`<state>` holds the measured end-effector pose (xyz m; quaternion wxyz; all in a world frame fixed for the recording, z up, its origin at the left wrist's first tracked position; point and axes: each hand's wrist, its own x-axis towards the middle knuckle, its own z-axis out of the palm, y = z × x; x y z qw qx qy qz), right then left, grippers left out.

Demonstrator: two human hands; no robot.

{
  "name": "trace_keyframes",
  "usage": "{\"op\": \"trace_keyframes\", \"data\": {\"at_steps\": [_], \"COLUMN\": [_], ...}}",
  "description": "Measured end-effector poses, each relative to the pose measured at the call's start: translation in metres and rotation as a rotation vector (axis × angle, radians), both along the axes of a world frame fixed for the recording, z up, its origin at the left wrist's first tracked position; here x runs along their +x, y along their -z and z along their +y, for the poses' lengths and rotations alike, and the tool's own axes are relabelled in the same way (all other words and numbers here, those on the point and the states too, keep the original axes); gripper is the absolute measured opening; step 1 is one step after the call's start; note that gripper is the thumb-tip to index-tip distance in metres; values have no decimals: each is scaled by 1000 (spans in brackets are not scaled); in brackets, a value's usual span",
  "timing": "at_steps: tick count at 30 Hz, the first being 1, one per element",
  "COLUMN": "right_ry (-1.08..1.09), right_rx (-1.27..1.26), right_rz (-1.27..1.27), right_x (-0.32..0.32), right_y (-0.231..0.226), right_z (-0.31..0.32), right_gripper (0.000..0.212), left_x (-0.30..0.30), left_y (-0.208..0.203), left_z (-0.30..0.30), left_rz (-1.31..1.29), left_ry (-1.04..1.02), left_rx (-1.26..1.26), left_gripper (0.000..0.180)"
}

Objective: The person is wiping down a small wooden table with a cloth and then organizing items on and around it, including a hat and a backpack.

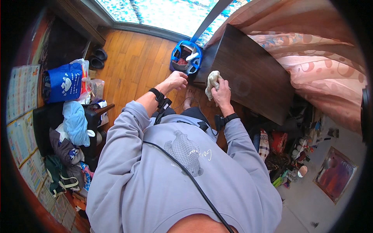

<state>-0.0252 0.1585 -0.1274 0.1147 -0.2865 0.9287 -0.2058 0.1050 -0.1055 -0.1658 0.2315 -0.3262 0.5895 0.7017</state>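
Note:
A crumpled off-white cloth (pixel 212 82) is bunched in my right hand (pixel 222 93), its fingers closed around it. The rag hangs over the near left edge of a dark brown wooden table (pixel 248 73); whether it touches the wood I cannot tell. My left hand (pixel 175 80) is held out over the floor, left of the table, with loosely bent fingers and nothing visible in them. Just beyond that hand stands a blue-handled bag (pixel 180 50) full of mixed items, beside the table's far left corner.
Wooden floorboards (pixel 134 58) lie ahead and to the left. Dark slippers (pixel 98 58), a blue shopping bag (pixel 66 82) and a chair piled with clothes (pixel 76 122) line the left side. Pink curtains (pixel 322 73) drape behind the table. Clutter (pixel 278 141) crowds the right.

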Motion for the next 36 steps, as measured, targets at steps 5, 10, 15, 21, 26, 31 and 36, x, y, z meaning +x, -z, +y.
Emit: {"op": "trace_keyframes", "data": {"at_steps": [5, 10, 15, 21, 26, 31, 36], "right_ry": [30, 40, 35, 45, 49, 46, 59], "right_rx": [9, -3, 16, 70, 64, 63, 88], "right_rz": [-16, -35, -36, -44, -60, -60, -64], "right_x": [5, 7, 9, 7, 6, 6, 8], "right_y": [-3, -4, -7, -4, -2, -4, -2], "right_z": [-6, -6, -11, -10, -11, -12, -14], "right_gripper": [47, 48, 51, 55, 56, 56, 55], "left_x": [-1, -4, -1, 0, 3, 5, 2], "left_y": [2, 0, 7, 0, -2, 0, -2], "left_z": [1, 4, 6, 0, -1, -1, 2], "left_rz": [28, 16, 41, 30, 27, 8, 24], "left_ry": [14, 58, -2, 53, 20, 45, 71], "left_rx": [29, 11, 13, 61, 28, 17, 15], "left_gripper": [54, 55, 54, 55, 54, 56, 57]}}
